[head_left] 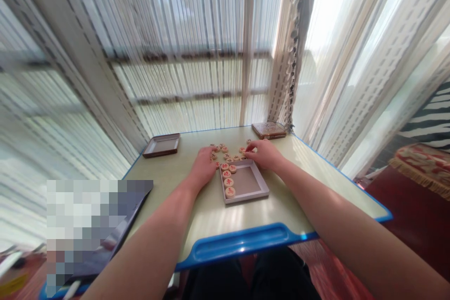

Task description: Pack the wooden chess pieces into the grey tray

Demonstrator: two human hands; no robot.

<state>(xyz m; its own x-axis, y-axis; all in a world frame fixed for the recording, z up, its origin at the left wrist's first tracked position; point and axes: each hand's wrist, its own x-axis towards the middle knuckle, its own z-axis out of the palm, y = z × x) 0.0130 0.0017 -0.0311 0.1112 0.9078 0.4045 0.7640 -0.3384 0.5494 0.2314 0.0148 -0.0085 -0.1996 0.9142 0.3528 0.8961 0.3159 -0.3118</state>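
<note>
Currently holding left hand (204,167) and right hand (264,153) apart at either side of loose, round, pale pieces (227,156) on the tabletop (211,220); cannot tell of any grip. See black or red characters on these, and five more, red-lettered, inside the shallow box (248,180), four along its left wall and one beside the farthest.

ROOM: strip of table (242,215) before the tray (248,198); tray's right part, from above | BLOCKED: tray's left by pieces (230,191) and left hand (204,167); far side by right hand (264,153), loose pieces
</note>
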